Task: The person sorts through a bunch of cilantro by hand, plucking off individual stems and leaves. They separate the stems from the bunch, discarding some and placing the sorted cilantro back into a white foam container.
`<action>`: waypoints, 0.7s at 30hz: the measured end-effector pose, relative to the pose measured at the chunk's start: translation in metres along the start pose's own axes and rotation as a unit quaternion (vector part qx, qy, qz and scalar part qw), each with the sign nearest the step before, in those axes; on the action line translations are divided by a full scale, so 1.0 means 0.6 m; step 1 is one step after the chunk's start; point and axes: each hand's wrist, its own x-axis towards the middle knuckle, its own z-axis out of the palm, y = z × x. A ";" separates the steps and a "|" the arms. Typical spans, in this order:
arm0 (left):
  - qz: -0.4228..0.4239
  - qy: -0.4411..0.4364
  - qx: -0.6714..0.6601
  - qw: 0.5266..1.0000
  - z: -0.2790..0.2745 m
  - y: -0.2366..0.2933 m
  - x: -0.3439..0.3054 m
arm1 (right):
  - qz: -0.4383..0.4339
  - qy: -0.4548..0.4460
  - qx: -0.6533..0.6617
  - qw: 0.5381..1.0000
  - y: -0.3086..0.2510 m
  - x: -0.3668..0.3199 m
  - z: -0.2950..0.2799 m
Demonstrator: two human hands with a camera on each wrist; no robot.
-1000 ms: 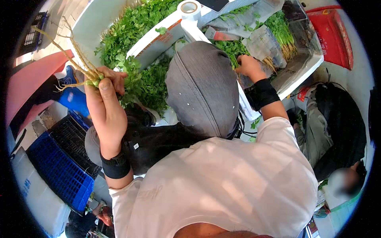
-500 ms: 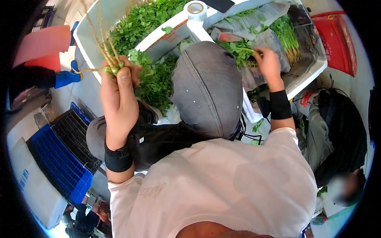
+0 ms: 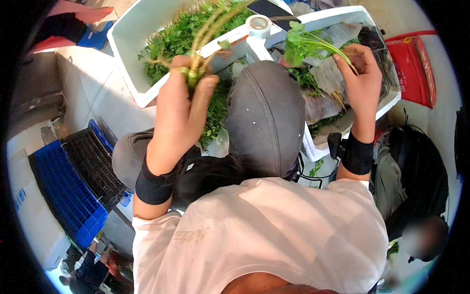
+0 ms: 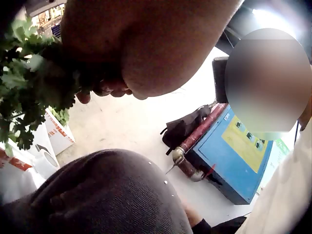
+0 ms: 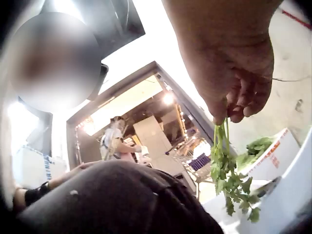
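In the head view my left hand (image 3: 178,115) grips a bunch of stems at the root end, its pale roots (image 3: 205,36) pointing up and away. The left wrist view shows leaves (image 4: 29,83) hanging beside that hand (image 4: 141,44). My right hand (image 3: 362,81) pinches a few thin green stems (image 3: 325,45) with leaves (image 3: 299,46) at their far end, above the right foam box (image 3: 309,142). In the right wrist view the leaves (image 5: 226,178) dangle below the fingertips of the right hand (image 5: 234,73).
Another foam box (image 3: 142,95) holds leafy greens (image 3: 161,51). A tape roll (image 3: 258,24) and a phone (image 3: 274,12) lie on the box edges. Blue and black crates (image 3: 68,193) stand at the left, a red bag (image 3: 411,71) at the right. My knee (image 3: 267,117) is between my hands.
My right hand has lifted out of the right box with thin stems pinched in it. My left hand, still gripping its rooted bunch, has moved right in the head view.
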 end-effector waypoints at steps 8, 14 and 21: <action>-0.014 0.011 -0.047 0.999 -0.006 0.025 0.013 | -0.104 -0.114 0.117 0.981 -0.149 -0.016 0.092; -0.069 -0.001 -0.055 0.996 -0.042 0.033 0.005 | -0.109 -0.237 0.135 0.956 -0.189 -0.028 0.162; -0.172 -0.062 -0.164 0.969 -0.087 0.021 -0.023 | -0.044 -0.274 0.166 0.946 -0.230 -0.034 0.201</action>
